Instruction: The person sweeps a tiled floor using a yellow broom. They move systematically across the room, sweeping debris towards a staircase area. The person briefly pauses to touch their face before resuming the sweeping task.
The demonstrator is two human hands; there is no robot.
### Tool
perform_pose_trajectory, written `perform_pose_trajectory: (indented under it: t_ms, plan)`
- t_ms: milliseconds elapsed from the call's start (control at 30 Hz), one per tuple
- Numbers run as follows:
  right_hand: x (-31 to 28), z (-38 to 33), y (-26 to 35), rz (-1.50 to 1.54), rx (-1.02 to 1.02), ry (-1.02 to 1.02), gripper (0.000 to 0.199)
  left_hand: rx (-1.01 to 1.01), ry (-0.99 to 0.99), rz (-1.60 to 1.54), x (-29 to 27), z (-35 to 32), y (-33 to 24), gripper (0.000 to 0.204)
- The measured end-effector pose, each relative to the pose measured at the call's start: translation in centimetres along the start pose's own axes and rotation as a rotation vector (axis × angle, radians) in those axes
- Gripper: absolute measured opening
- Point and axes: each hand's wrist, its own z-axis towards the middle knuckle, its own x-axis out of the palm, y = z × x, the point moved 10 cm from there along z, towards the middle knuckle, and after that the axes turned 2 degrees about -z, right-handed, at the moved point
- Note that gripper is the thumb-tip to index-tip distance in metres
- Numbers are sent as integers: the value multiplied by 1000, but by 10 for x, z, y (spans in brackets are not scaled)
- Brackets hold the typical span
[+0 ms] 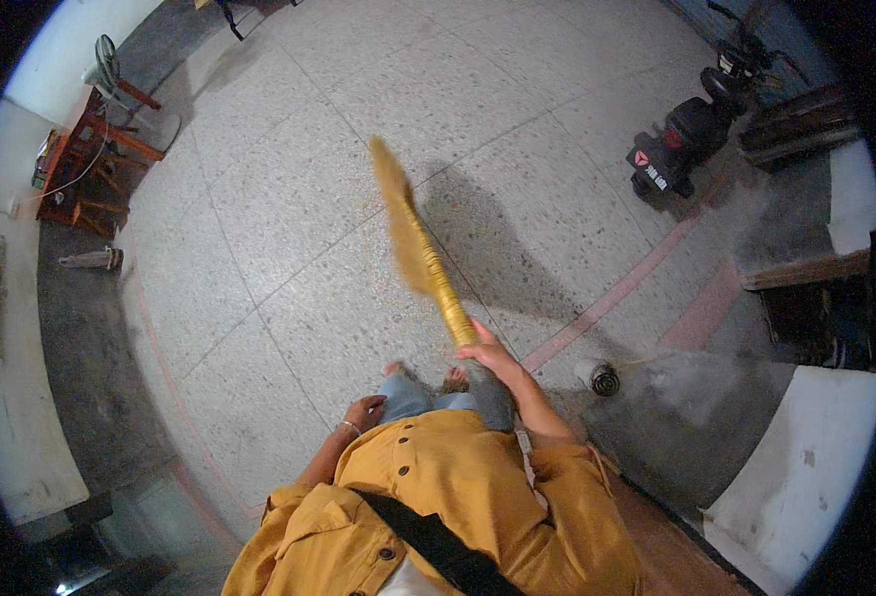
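My right hand is clenched on the broom handle, bristles raised far over the floor. My left hand rests loosely curled, holding nothing. Risk: one-handed swing may twist loose or strike the small can at right.

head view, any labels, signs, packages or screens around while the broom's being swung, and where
Red and white sticker on the black ride-on toy vehicle, upper right on the speckled floor; small, roughly triangular.
No packages or screens show clearly.
The right hand grips the yellow broom; the left hand rests on the thigh, and neither carries a label.
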Motion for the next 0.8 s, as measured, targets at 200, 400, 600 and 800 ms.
perform_pose_trajectory:
  t_ms: [200, 400, 600, 800]
  plan:
    - [-101, -30, 25, -212, -78, -414, 90, 145, 96, 111, -12, 56, -28, 29]
    - [-187, 15, 43, -275, 115, -766, 87, 163, 166, 130, -53, 124, -52, 32]
    - [-198, 126, 17, -175, 209, -846, 50, 103, 256, 136, -96, 167, -33, 33]
    - [-11, 205, 100, 21, -126, -537, 48, -67, 358, 161, -136, 206, 3, 40]
